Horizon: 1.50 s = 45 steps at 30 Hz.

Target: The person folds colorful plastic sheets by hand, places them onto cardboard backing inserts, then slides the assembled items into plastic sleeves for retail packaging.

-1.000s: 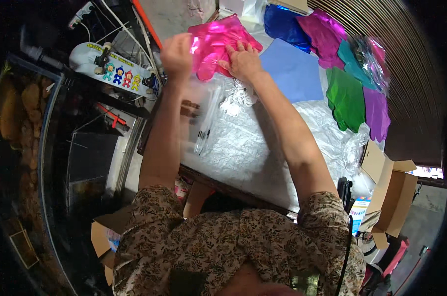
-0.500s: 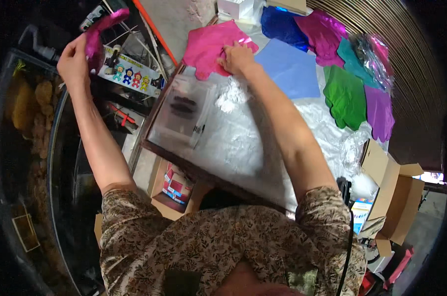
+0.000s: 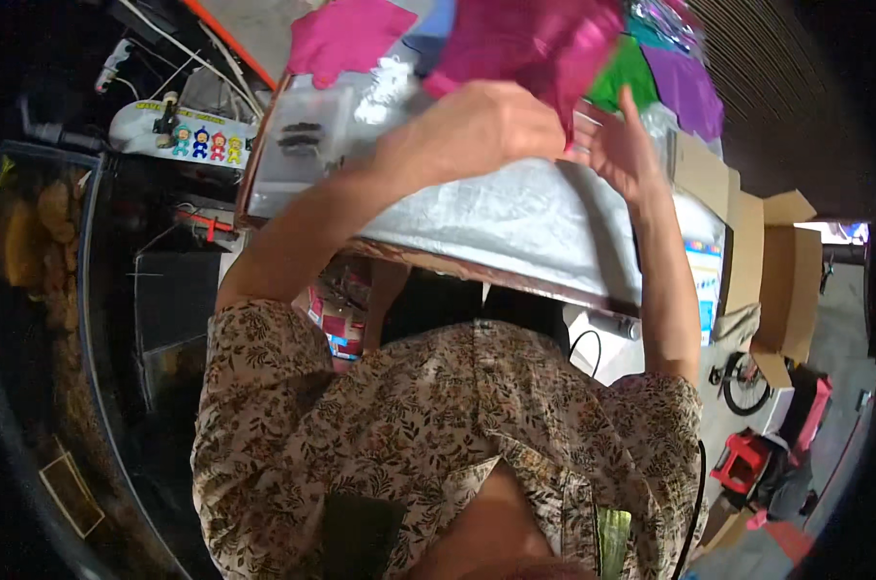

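My left hand is raised over the table and closed on a magenta shiny sheet that hangs in front of the camera. Just right of it, my right hand has its fingers spread, touching the sheet's lower edge. Under both hands lies the table, covered in clear crinkled plastic. Another pink sheet lies flat at the far left of the table. Green and purple sheets show behind the raised one.
A clear plastic tray with dark small items sits on the table's left part. Open cardboard boxes stand at the right. A white strip with cartoon figures and cables lie left of the table. Dark shelving fills the left side.
My left hand has swung back from far out on the left to above the table, bringing the magenta sheet with it. My right hand has left the pink sheet on the table and moved right.
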Each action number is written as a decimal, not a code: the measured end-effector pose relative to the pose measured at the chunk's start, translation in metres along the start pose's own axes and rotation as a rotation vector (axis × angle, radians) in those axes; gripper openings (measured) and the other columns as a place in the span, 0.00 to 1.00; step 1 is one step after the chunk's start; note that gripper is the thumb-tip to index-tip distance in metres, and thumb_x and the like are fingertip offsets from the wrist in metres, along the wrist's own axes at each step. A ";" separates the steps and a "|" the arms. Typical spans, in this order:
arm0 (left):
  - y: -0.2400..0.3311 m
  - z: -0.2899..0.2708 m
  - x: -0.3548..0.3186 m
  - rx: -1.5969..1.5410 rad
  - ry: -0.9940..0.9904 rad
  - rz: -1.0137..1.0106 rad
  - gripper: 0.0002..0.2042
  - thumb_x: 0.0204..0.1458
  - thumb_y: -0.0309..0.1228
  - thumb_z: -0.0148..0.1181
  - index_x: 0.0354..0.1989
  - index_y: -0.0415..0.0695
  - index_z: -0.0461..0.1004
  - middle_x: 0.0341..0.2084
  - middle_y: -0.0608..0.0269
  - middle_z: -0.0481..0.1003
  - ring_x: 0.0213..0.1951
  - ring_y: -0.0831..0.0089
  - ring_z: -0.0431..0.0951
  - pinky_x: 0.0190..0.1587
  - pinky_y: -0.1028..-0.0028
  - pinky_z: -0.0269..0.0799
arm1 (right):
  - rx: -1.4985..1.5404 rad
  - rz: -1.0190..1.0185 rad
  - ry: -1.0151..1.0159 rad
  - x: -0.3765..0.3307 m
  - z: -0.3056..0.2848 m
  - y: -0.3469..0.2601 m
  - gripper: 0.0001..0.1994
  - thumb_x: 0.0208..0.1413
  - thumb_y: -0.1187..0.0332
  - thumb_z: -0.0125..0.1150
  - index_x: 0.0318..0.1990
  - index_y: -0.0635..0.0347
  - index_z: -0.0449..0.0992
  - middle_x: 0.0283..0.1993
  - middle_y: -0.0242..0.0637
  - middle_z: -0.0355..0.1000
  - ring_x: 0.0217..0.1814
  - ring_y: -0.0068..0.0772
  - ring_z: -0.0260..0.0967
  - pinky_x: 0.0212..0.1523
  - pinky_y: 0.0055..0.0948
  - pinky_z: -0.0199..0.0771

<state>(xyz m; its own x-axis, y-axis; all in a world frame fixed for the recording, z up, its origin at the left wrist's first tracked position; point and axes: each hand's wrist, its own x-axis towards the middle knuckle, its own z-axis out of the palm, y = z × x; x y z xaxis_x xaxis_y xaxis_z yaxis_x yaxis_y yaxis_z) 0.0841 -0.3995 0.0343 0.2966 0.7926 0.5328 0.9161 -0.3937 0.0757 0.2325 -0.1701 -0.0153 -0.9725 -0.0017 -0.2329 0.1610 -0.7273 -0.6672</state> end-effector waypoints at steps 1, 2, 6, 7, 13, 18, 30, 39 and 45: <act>0.008 0.015 -0.005 -0.017 0.002 0.010 0.10 0.51 0.29 0.58 0.40 0.46 0.81 0.42 0.63 0.81 0.46 0.66 0.82 0.47 0.70 0.80 | -0.011 -0.037 0.045 -0.026 -0.007 0.004 0.36 0.68 0.40 0.46 0.64 0.68 0.64 0.58 0.53 0.74 0.54 0.50 0.77 0.60 0.55 0.76; 0.014 0.029 -0.013 0.011 0.014 0.076 0.09 0.52 0.29 0.58 0.40 0.47 0.81 0.42 0.63 0.81 0.47 0.66 0.82 0.48 0.70 0.80 | -0.022 -0.067 0.087 -0.045 -0.012 0.011 0.34 0.68 0.41 0.46 0.65 0.66 0.64 0.58 0.50 0.74 0.53 0.48 0.78 0.59 0.56 0.77; 0.026 0.060 -0.047 0.034 0.006 0.154 0.08 0.53 0.28 0.60 0.40 0.48 0.82 0.44 0.65 0.82 0.50 0.67 0.82 0.51 0.71 0.80 | -0.370 -0.201 0.607 -0.088 -0.035 0.038 0.29 0.68 0.49 0.53 0.63 0.68 0.68 0.58 0.55 0.74 0.57 0.48 0.76 0.58 0.46 0.78; 0.026 0.060 -0.056 0.012 -0.031 0.103 0.09 0.53 0.28 0.62 0.41 0.49 0.83 0.46 0.66 0.82 0.51 0.68 0.82 0.54 0.71 0.80 | -0.731 -0.192 0.607 -0.096 -0.058 0.031 0.28 0.69 0.52 0.53 0.64 0.68 0.67 0.58 0.53 0.74 0.56 0.46 0.77 0.58 0.44 0.77; 0.038 0.078 -0.106 -0.030 -0.059 -0.158 0.08 0.54 0.30 0.65 0.41 0.51 0.84 0.46 0.71 0.83 0.49 0.71 0.83 0.52 0.72 0.81 | -1.392 -0.818 0.833 -0.096 0.000 0.041 0.23 0.68 0.65 0.55 0.66 0.67 0.66 0.64 0.50 0.71 0.63 0.43 0.72 0.65 0.36 0.68; 0.057 0.076 -0.102 -0.091 -0.014 -0.400 0.07 0.54 0.33 0.67 0.39 0.51 0.85 0.44 0.69 0.83 0.46 0.72 0.84 0.48 0.74 0.82 | -1.919 -0.662 0.392 -0.076 0.031 0.078 0.25 0.68 0.60 0.55 0.71 0.51 0.65 0.73 0.42 0.62 0.78 0.47 0.51 0.77 0.51 0.43; -0.045 0.071 -0.056 0.088 0.114 -0.565 0.09 0.56 0.34 0.63 0.41 0.46 0.84 0.39 0.57 0.81 0.40 0.60 0.83 0.45 0.64 0.80 | -2.074 -0.399 0.191 -0.051 0.002 0.115 0.30 0.66 0.52 0.56 0.73 0.48 0.61 0.78 0.42 0.51 0.81 0.55 0.42 0.75 0.67 0.35; -0.127 0.136 -0.036 0.422 -0.154 -0.706 0.10 0.56 0.29 0.60 0.37 0.36 0.82 0.41 0.51 0.77 0.40 0.55 0.80 0.42 0.58 0.79 | -2.025 -0.324 0.190 -0.055 0.008 0.106 0.31 0.65 0.52 0.57 0.73 0.51 0.61 0.78 0.43 0.51 0.81 0.55 0.43 0.75 0.68 0.35; -0.121 0.126 -0.021 0.509 -0.171 -0.708 0.08 0.53 0.28 0.62 0.35 0.36 0.83 0.37 0.50 0.80 0.39 0.56 0.82 0.39 0.60 0.79 | -1.996 -0.272 0.143 -0.055 0.018 0.090 0.30 0.64 0.52 0.58 0.69 0.58 0.65 0.74 0.46 0.59 0.78 0.53 0.51 0.75 0.66 0.38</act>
<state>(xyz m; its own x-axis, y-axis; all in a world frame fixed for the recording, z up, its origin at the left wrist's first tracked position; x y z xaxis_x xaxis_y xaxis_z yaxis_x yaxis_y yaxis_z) 0.0007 -0.3104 -0.0921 -0.3859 0.8465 0.3668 0.8968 0.4375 -0.0661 0.2971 -0.2477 -0.0496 -0.9973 0.0727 0.0129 0.0632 0.9309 -0.3598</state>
